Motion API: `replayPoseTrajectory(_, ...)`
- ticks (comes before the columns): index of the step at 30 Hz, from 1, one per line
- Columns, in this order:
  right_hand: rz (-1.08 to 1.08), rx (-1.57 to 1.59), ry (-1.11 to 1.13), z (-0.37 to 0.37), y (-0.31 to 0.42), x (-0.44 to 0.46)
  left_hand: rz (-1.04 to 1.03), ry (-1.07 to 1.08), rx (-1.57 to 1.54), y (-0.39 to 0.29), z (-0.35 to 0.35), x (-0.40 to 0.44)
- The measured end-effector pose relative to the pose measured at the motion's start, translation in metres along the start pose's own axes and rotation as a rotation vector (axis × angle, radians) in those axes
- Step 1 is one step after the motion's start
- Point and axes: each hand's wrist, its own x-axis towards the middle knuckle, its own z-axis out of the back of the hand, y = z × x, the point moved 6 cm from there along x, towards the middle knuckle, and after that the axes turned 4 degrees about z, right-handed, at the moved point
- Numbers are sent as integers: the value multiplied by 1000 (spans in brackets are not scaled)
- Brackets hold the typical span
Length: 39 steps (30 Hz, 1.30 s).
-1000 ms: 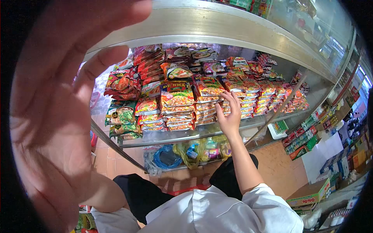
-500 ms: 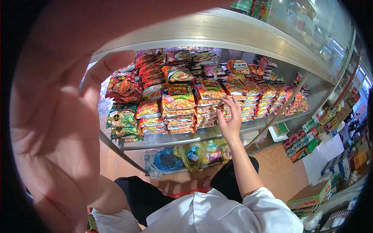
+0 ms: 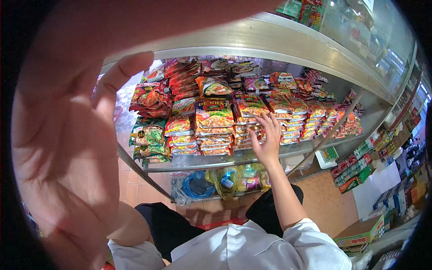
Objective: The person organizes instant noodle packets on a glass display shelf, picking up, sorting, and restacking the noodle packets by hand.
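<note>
My left hand (image 3: 67, 148) looms very large on the left, close to the camera, palm showing. Its fingers are spread and nothing is in the palm; some fingers run out of view over the top. My right hand (image 3: 268, 144) is open, its fingers apart, before a stack of orange instant noodle packs (image 3: 251, 106). Whether the fingertips touch the packs I cannot tell. Just left of it stands another stack of noodle packs (image 3: 215, 118). Red noodle packs (image 3: 150, 96) and green noodle packs (image 3: 149, 137) are piled at the left end of the shelf.
A metal beam (image 3: 216, 38) of the glass display case crosses above the noodles. A slanting pole (image 3: 326, 137) stands right of my hand. Below the shelf lie plastic bags (image 3: 223, 182) and a blue coil (image 3: 197, 185). Cardboard boxes (image 3: 362, 231) sit at the lower right.
The shelf and its noodle packs have shifted slightly right in view. My right hand stays by the same stack, and my left hand holds nearly the same pose.
</note>
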Motion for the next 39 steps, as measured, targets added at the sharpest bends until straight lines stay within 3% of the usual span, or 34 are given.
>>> replayPoseTrajectory(12,282,179,297,-39,97,-14,21,-3,-10,4,-6,-4)
replayPoseTrajectory(39,212,32,352,-53,90,0,41,24,4,0,-8,4)
